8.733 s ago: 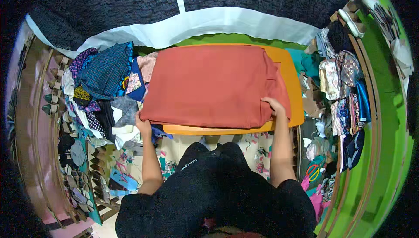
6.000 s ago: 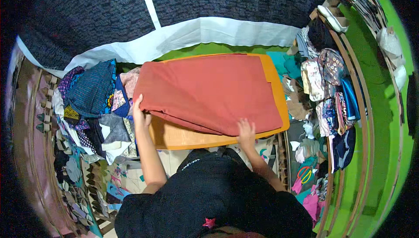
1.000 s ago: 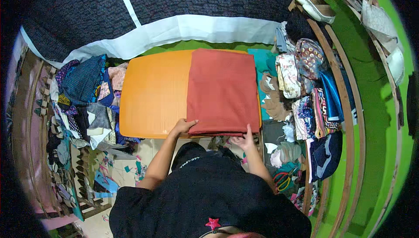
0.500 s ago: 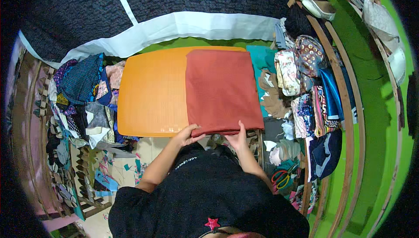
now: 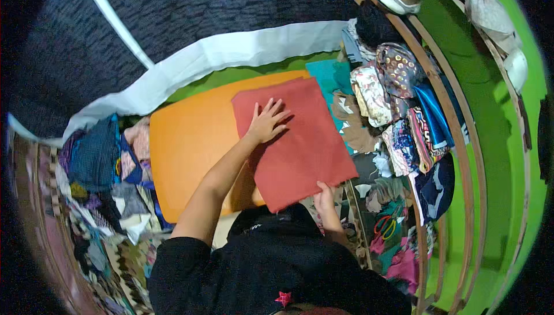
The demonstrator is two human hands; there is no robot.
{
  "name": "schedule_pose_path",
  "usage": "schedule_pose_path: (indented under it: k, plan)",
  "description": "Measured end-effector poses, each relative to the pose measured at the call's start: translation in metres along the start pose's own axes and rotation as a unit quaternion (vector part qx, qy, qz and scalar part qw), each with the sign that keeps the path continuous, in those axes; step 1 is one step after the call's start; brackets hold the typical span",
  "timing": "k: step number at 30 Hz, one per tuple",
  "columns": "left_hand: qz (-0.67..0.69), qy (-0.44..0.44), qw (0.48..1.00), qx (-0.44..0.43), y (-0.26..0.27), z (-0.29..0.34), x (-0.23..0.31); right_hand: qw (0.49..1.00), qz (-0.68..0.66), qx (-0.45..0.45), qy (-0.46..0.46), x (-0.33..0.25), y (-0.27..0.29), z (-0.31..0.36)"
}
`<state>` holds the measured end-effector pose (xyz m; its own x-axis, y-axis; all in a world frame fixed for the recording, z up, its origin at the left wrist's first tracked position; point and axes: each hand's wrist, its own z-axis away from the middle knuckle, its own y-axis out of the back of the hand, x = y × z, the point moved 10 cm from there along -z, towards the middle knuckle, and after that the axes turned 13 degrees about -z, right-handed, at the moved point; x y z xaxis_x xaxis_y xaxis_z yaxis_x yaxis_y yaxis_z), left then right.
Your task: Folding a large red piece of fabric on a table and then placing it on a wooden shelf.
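Note:
A folded rust-red cloth [image 5: 306,147] lies over the right part of an orange table [image 5: 190,153]. It sits at a slant, and its near edge hangs close to my body. My left hand [image 5: 268,124] rests on top of the cloth near its far left part, palm down with the fingers spread. At the near right edge, my right hand [image 5: 325,195] pinches the cloth, thumb on top; its other fingers are hidden underneath.
Piled clothes and fabric scraps [image 5: 95,159] lie left of the table. Folded printed fabrics [image 5: 398,124] are stacked on the right, beside wooden rails [image 5: 444,101]. Yellow- and red-handled scissors [image 5: 388,226] lie among scraps at the lower right. A dark patterned curtain [image 5: 231,3] hangs behind.
My left hand has gone from the cloth's near edge to its top. My right hand keeps the near right edge. The cloth has turned askew, and the whole view has tilted.

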<state>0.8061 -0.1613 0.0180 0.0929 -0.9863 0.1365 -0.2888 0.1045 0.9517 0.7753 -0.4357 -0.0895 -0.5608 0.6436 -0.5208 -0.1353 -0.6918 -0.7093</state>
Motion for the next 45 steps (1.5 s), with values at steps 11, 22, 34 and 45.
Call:
schedule_pose_path:
  k: [11, 22, 34, 45]
  plan:
    - [-0.077, -0.041, 0.989, -0.122, -0.057, 0.015, 0.001, 0.973, 0.14, -0.001, 0.183, -0.064, -0.019, 0.006]
    - [0.594, 0.221, 0.756, -0.161, -0.087, 0.081, -0.069, 0.967, 0.179, -0.163, 0.077, 0.004, -0.233, -0.126]
    - [0.317, 0.262, 0.91, 0.053, 0.045, 0.065, -0.044, 0.843, 0.455, -0.209, 0.196, 0.09, -0.205, -0.126]
    - [0.42, 0.12, 0.899, 0.006, 0.037, 0.071, -0.017, 0.947, 0.256, -0.185, -0.056, 0.01, -0.155, -0.093]
